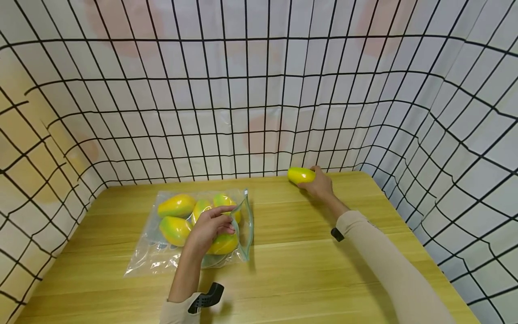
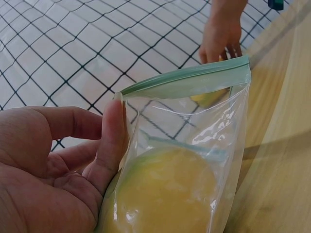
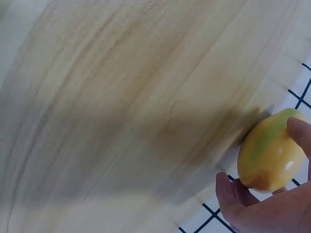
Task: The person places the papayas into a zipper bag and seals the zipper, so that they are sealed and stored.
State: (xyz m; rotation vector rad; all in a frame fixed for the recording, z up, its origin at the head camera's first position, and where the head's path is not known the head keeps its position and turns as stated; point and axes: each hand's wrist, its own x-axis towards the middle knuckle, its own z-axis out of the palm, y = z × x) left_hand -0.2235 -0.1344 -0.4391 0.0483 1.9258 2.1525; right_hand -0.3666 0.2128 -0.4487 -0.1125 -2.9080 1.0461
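A clear zip-top bag (image 1: 250,225) lies on the table with several yellow-green mangoes (image 1: 176,205) inside. My left hand (image 1: 208,227) holds the bag by one lip of its mouth, which gapes toward the right. In the left wrist view, a fingertip presses against the green zip strip (image 2: 194,77), with one mango (image 2: 167,189) close behind the film. Near the table's back edge, my right hand (image 1: 321,185) grips a single mango (image 1: 300,175). The right wrist view shows thumb and fingers on both sides of that mango (image 3: 269,150).
Black wire mesh (image 1: 243,108) with white sheeting behind it stands along the back and both sides of the wooden table (image 1: 299,270). Bare wood lies between the bag and my right hand. A dark band with a small device (image 1: 206,298) sits on my left wrist.
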